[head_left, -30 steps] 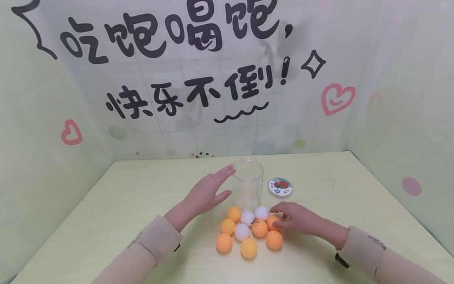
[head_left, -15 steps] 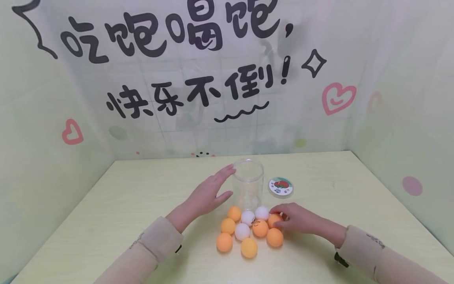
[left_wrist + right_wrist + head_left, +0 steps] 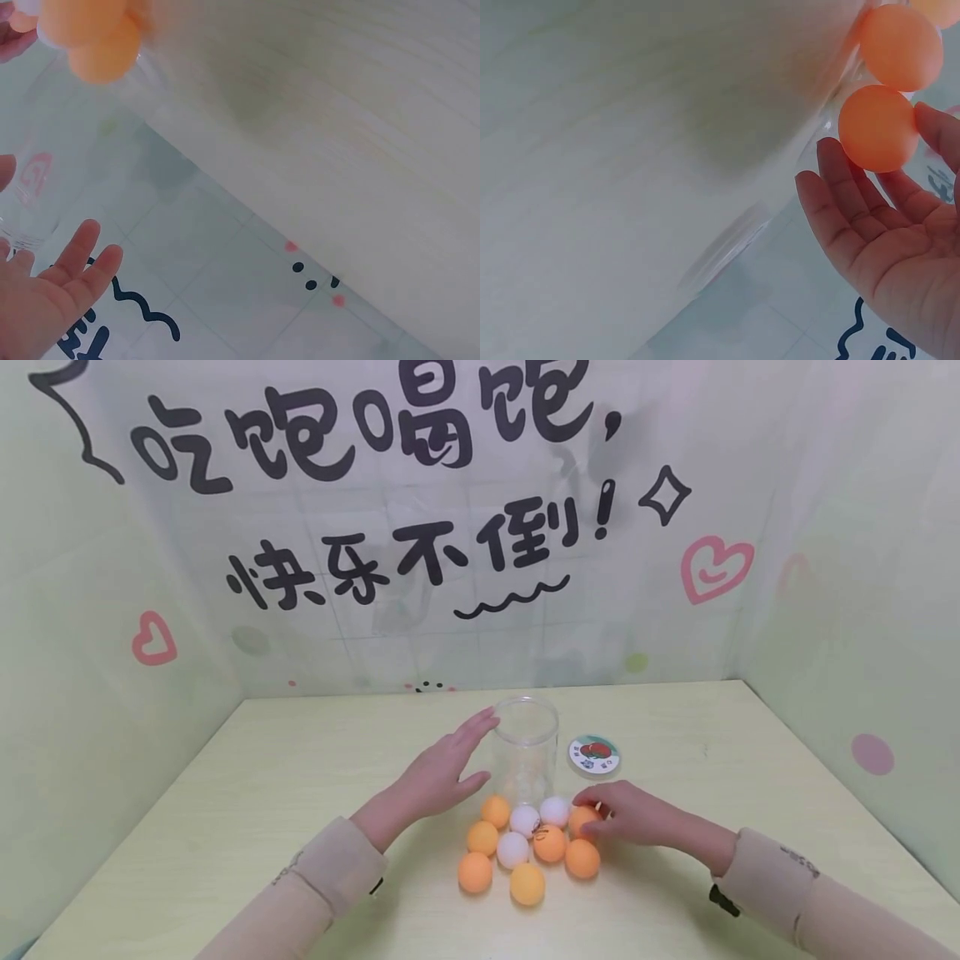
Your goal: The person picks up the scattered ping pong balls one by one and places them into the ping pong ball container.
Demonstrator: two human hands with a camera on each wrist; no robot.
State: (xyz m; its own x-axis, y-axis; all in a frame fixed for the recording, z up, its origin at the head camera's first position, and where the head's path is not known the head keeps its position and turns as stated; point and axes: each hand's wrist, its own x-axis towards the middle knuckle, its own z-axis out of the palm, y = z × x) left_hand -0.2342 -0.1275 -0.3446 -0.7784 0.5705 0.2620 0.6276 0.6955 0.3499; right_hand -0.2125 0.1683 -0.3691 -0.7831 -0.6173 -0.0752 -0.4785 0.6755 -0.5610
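Observation:
A clear round plastic jar (image 3: 526,756) stands upright and uncapped near the middle of the table. My left hand (image 3: 431,779) is beside it on the left, straight fingertips right at its rim and thumb held apart. In the left wrist view those fingers (image 3: 78,255) are spread. Several orange and white ping-pong balls lie clustered before the jar, among them a white one (image 3: 555,811) and a yellowish one (image 3: 527,884). My right hand (image 3: 636,815) pinches an orange ping-pong ball (image 3: 878,129) at the cluster's right edge, between thumb and fingers.
A round lid (image 3: 594,754) with a red picture lies right of the jar, behind my right hand. The pale wooden table (image 3: 300,760) ends at a printed backdrop (image 3: 420,635), with curtain walls at both sides.
The right hand's fingers have closed around the orange ball, which has shifted slightly away from me. The orange ball in front of it has also moved a little. My left hand stays at the jar.

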